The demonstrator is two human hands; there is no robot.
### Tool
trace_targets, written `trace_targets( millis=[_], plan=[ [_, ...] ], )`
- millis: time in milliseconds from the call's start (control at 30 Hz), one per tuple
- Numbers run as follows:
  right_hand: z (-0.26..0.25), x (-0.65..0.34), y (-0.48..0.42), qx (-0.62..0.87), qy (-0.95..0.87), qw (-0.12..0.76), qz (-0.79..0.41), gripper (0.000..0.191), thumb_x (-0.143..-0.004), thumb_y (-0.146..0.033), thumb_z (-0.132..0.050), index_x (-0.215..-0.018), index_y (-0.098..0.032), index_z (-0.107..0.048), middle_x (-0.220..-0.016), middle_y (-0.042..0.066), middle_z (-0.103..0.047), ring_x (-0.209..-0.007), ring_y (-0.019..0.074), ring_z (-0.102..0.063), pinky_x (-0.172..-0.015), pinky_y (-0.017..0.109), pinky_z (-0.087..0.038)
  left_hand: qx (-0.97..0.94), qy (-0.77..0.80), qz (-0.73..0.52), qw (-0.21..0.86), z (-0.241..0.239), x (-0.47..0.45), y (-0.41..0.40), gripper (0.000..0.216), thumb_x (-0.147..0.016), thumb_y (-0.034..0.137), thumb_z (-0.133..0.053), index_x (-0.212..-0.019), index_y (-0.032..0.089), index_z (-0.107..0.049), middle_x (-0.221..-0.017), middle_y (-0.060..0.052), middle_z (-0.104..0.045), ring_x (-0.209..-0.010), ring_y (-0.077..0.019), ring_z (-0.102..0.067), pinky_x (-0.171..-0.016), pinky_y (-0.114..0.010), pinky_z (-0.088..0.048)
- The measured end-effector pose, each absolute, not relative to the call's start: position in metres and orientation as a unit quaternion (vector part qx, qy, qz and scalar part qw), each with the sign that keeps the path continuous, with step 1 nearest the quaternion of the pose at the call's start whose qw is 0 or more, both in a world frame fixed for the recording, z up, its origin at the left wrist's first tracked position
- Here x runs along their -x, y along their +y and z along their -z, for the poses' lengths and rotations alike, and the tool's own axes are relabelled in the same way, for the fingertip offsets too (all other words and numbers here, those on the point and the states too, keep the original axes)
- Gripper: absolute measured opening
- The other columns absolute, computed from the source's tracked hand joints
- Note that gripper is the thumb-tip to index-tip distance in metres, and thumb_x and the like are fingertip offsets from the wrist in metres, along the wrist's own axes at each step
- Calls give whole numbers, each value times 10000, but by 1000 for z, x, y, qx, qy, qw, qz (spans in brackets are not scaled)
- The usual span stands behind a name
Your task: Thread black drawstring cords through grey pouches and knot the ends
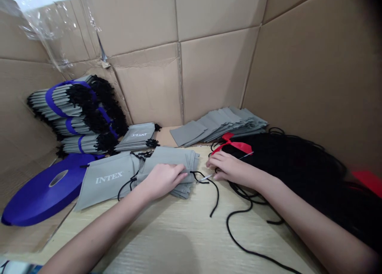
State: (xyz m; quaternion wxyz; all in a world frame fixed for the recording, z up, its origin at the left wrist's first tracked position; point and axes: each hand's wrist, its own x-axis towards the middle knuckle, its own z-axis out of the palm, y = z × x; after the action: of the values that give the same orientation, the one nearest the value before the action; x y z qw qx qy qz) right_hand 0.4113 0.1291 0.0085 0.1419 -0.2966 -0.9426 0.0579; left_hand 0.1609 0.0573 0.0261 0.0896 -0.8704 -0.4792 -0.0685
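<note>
Left hand (164, 179): abt 7 o'clock in the view, back of hand up; fingers folded down on the grey pouch, grasping it nr its 3 o'clock edge.
Grey pouch (168, 156): btwn 6 & 7 o'clock, lying flat on a pile (182, 194) of similar grey pcs, partly hidden by the hand.
Black cord (218, 196): just off the pouch's 3 o'clock edge, tail curving down twd 5 o'clock.
Right hand (229, 168): abt 4 o'clock; fingers pinched round the thin rod.
Thin rod (246, 155): pale, slanted; lower tip just beside pouch edge, upper end nr the red ribbon. Can't tell if tip is inside the hem.
INTEX pouch (104, 182): 8 o'clock, white print up, flat, next to the pile.
Stacked pouches (139, 137): 9 o'clock, nr centre, unstrapped, also printed.
Strapped bundles (74, 107): 9 o'clock, further out; grey pouches w/ black cord ends, piled up & wrapped in blue strap.
Blue roll (32, 190): btwn 8 & 9 o'clock, lying flat.
Plain grey pcs (221, 125): 3 o'clock, nr centre, fanned out by the cardboard wall (217, 71).
Cord bundle (298, 162): btwn 3 & 4 o'clock, big black heap, tied w/ red ribbon (241, 146); loose strands trail twd 5 o'clock on the table (167, 234).
</note>
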Motion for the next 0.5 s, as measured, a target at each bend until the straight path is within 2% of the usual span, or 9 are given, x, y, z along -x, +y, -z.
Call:
trace_targets(
  millis=[200, 500],
  plan=[
    [-7, -412, 131, 272, -952, 133, -39, 242, -866, -315, -462, -724, -201, -621, -806, 61, -593, -851, 211, -517, -788, 350, -388, 868, -481, 80, 89, -19, -163, 57, 338, -928, 401, -250, -838, 194, -502, -741, -43, -641, -659, -185, -610, -540, -257, -350],
    [-27, -410, 115, 261, -929, 261, 30, 247, -898, -301, -418, -840, -217, -643, -800, 61, -643, -762, 193, -544, -683, 312, -425, 853, -498, 145, 60, -17, -154, 48, 299, -926, 384, -259, -802, 196, -455, -685, -16, -605, -609, -169, -573, -519, -259, -286]
  ],
)
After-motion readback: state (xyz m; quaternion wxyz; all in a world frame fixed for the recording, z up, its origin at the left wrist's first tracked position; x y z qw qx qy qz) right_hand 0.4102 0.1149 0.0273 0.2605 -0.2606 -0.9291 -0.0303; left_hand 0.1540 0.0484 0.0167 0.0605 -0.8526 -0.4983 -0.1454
